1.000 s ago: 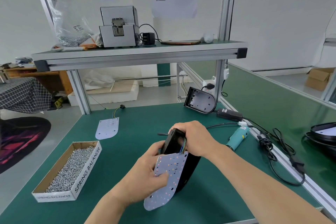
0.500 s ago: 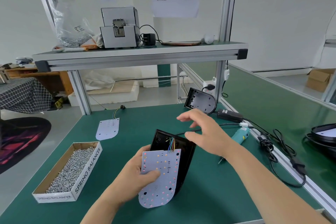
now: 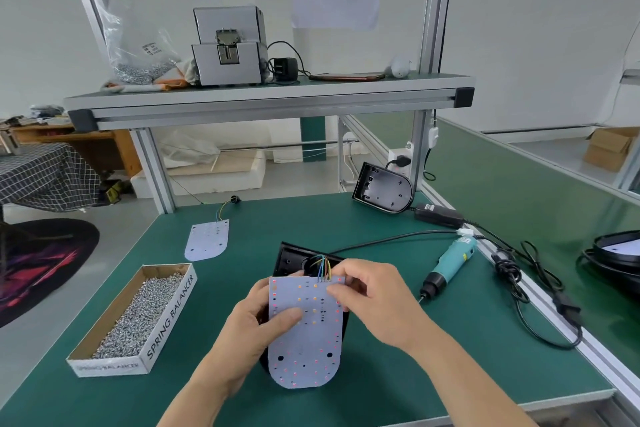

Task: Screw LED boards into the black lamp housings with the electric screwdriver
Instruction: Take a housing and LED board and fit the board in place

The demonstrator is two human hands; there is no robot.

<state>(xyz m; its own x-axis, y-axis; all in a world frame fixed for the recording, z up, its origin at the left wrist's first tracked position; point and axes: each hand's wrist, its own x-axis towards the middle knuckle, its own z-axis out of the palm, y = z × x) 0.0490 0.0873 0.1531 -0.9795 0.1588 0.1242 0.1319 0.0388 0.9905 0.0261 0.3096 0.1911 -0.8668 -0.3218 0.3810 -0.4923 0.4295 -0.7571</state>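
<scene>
A white LED board (image 3: 308, 347) with coloured wires at its top lies over a black lamp housing (image 3: 289, 258) in the middle of the green table. My left hand (image 3: 256, 326) grips the board and housing from the left, thumb on the board's face. My right hand (image 3: 374, 298) pinches the board's upper right corner. The teal electric screwdriver (image 3: 450, 263) lies on the table to the right, untouched. A second black housing (image 3: 382, 191) leans at the back right. Another LED board (image 3: 207, 240) lies at the back left.
An open cardboard box of screws (image 3: 133, 317) sits at the left. A power adapter (image 3: 438, 215) and black cables (image 3: 519, 274) run along the right edge. The shelf above (image 3: 270, 97) carries a grey screw feeder (image 3: 228, 45) and a bag.
The housing has been laid flatter with the board squared over it. My right hand, lifted free half a second ago, has come back down onto the board's top right corner.
</scene>
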